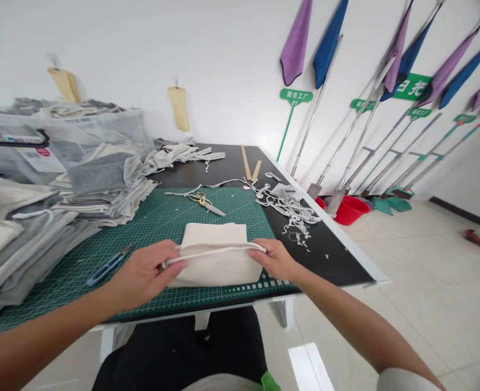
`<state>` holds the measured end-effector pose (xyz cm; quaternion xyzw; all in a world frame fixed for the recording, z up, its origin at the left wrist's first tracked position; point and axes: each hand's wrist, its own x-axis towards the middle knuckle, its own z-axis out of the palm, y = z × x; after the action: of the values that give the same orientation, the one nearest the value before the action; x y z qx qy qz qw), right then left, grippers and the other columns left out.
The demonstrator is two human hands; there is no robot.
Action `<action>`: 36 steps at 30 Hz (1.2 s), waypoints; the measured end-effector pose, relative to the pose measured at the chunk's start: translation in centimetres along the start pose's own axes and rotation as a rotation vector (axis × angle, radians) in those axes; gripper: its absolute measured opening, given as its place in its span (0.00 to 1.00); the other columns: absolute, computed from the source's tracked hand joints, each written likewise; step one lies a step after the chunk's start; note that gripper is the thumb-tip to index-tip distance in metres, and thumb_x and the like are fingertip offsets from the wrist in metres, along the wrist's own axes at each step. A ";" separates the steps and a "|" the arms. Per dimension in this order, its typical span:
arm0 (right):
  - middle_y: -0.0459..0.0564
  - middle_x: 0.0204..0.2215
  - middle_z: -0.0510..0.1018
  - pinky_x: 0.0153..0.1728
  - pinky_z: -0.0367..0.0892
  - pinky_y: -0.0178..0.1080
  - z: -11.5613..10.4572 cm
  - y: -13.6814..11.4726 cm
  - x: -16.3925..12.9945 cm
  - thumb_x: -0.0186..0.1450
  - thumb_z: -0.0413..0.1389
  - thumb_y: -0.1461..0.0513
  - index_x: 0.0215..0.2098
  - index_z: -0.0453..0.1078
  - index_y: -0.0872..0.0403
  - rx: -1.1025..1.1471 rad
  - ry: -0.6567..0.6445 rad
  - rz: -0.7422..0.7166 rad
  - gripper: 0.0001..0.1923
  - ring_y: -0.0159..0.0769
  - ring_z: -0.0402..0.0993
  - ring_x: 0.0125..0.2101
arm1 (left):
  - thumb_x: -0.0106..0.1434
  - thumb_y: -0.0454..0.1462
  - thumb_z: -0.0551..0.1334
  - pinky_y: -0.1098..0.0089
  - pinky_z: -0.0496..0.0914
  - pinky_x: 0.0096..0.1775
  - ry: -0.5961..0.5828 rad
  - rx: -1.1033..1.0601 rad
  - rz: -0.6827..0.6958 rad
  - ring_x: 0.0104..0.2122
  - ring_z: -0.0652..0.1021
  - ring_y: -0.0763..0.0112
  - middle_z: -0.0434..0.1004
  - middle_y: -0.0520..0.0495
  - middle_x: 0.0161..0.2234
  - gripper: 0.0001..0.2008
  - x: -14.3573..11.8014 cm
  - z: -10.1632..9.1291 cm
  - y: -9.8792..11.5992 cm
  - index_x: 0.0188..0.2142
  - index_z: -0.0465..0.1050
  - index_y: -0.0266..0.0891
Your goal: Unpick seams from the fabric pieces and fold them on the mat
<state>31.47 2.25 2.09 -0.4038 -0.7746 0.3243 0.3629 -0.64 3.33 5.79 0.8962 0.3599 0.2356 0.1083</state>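
A cream cloth pouch (pixel 215 255) lies flat on the green cutting mat (pixel 158 217) near the table's front edge. A white drawstring cord (pixel 215 251) runs across its upper part. My left hand (pixel 144 271) pinches the cord's left end at the pouch's left edge. My right hand (pixel 276 259) grips the cord's right end at the pouch's right edge. The cord is pulled fairly straight between both hands.
Gold-handled scissors (pixel 205 202) lie further back on the mat; blue thread snips (pixel 107 266) lie left of my left hand. Stacked grey and cream cloths (pixel 40 217) fill the table's left side. Cord offcuts (pixel 291 209) lie right. Mops and a red bucket (pixel 349 209) stand against the wall.
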 end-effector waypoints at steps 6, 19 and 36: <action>0.43 0.19 0.62 0.22 0.52 0.31 0.5 3.0 5.3 0.62 0.49 0.46 0.24 0.65 0.58 0.029 0.127 0.292 0.23 0.28 0.55 0.22 | 0.61 0.46 0.55 0.71 0.66 0.35 0.129 -0.050 -0.396 0.32 0.73 0.68 0.76 0.51 0.33 0.15 4.5 1.1 -3.4 0.40 0.71 0.41; 0.42 0.13 0.57 0.21 0.47 0.32 1.2 5.7 9.1 0.60 0.50 0.52 0.15 0.58 0.55 -0.260 0.254 0.393 0.21 0.27 0.54 0.19 | 0.57 0.42 0.56 0.70 0.68 0.36 0.159 -0.201 -0.543 0.33 0.76 0.67 0.79 0.47 0.38 0.21 9.3 5.6 -9.9 0.48 0.73 0.38; 0.46 0.12 0.64 0.20 0.53 0.32 0.3 7.0 7.8 0.63 0.47 0.52 0.16 0.64 0.57 -0.294 0.241 0.483 0.23 0.30 0.62 0.17 | 0.60 0.50 0.51 0.73 0.58 0.23 0.011 -0.122 -0.551 0.23 0.72 0.71 0.74 0.51 0.22 0.23 9.9 5.1 -9.1 0.28 0.75 0.36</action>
<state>30.73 12.13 -1.27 -0.6600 -0.6463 0.2353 0.3024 2.69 16.63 1.46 0.7552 0.5757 0.2233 0.2199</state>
